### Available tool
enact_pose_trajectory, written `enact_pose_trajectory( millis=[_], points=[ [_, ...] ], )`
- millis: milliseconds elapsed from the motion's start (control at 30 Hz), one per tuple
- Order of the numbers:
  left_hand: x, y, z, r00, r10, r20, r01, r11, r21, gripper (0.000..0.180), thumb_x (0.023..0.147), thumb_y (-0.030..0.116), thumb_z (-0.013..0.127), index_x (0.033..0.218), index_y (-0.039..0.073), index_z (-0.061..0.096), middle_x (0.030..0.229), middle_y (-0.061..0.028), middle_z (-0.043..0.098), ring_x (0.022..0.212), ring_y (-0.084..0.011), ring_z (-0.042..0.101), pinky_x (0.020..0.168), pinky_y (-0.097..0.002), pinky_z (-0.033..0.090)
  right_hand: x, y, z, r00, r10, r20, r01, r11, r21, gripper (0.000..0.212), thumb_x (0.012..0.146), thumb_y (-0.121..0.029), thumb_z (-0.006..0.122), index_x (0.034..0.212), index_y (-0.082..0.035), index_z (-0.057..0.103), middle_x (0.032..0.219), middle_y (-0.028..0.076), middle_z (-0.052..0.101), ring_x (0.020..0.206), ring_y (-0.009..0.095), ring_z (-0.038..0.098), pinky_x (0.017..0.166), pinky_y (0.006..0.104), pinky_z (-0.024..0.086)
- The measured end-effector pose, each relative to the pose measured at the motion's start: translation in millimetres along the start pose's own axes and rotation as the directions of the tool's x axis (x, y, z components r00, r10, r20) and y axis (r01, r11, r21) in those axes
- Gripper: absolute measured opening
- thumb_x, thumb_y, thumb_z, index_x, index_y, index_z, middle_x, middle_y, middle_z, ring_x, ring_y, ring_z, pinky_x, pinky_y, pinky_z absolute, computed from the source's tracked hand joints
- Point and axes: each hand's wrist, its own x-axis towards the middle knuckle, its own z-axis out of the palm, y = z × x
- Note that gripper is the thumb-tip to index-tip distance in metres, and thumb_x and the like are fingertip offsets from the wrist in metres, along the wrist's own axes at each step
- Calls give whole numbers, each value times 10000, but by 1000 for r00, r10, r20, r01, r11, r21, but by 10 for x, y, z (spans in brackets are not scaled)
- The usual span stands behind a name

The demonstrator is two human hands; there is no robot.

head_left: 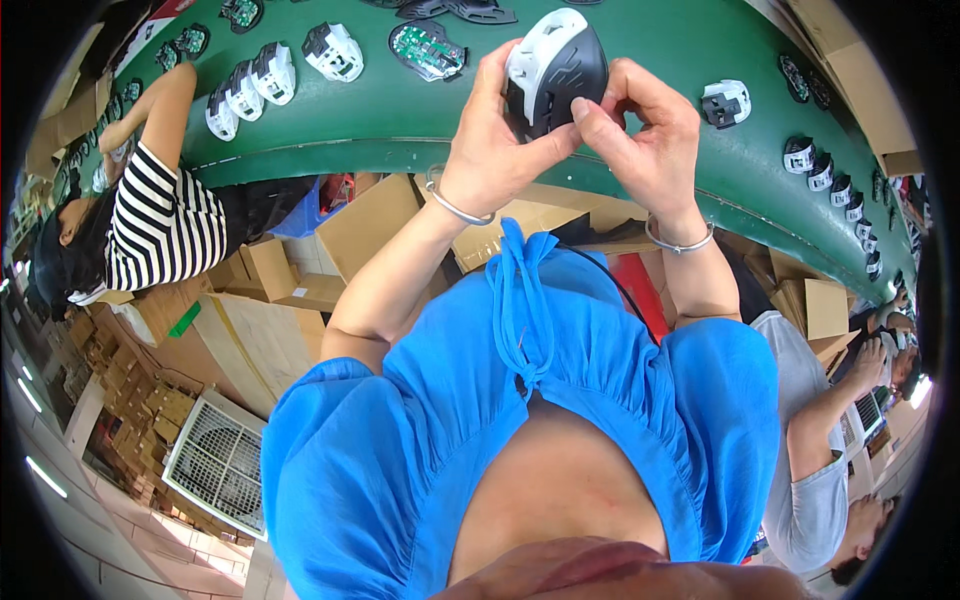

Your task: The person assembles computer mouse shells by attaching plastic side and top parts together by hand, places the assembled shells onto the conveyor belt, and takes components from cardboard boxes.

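Over the green work surface, my left hand is closed round a computer mouse with a white side and a black patterned shell. Its fingers lie along the white side, its thumb under the lower end. My right hand is closed at the mouse's lower right edge, thumb pressed on the black shell; its fingertips are partly hidden. Beyond my left hand lies an open mouse base with a green circuit board. To the right of my right hand sits a single white-and-black mouse shell.
Several white-and-black mouse shells stand at the left, and another row runs along the right. Black parts lie at the far edge. Cardboard boxes fill the space below the surface. Co-workers sit on both sides, one in a striped sleeve.
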Motion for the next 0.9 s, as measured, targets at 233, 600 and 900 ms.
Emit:
enact_pose_trajectory(
  millis=[233, 600, 900],
  points=[
    [-45, 61, -213, 988, 86, 130, -130, 915, 383, 814, 619, 107, 784, 1300, 24, 346, 1139, -127, 521, 1068, -223, 530, 901, -345, 439, 80, -129, -363, 964, 177, 197, -163, 983, -86, 673, 623, -147, 797, 1214, -40, 495, 1158, 65, 551, 1047, 129, 525, 835, 287, 450],
    [-163, 236, -227, 979, 134, 151, -195, 820, 539, 783, 577, 138, 804, 1252, 9, 428, 1126, -137, 538, 1002, -246, 572, 851, -340, 477, 209, -317, -317, 938, -13, 346, 57, 991, -119, 689, 580, -115, 803, 1207, -16, 534, 1096, 93, 619, 1012, 169, 591, 907, 311, 467],
    [-238, 312, -214, 946, 130, 296, -298, 707, 641, 757, 586, 125, 803, 1233, -25, 439, 1092, -163, 552, 964, -278, 585, 800, -346, 497, 326, -272, -409, 839, 14, 544, -27, 1000, 15, 640, 559, -280, 841, 1058, -16, 541, 988, 131, 584, 914, 249, 594, 793, 322, 472]
  ],
)
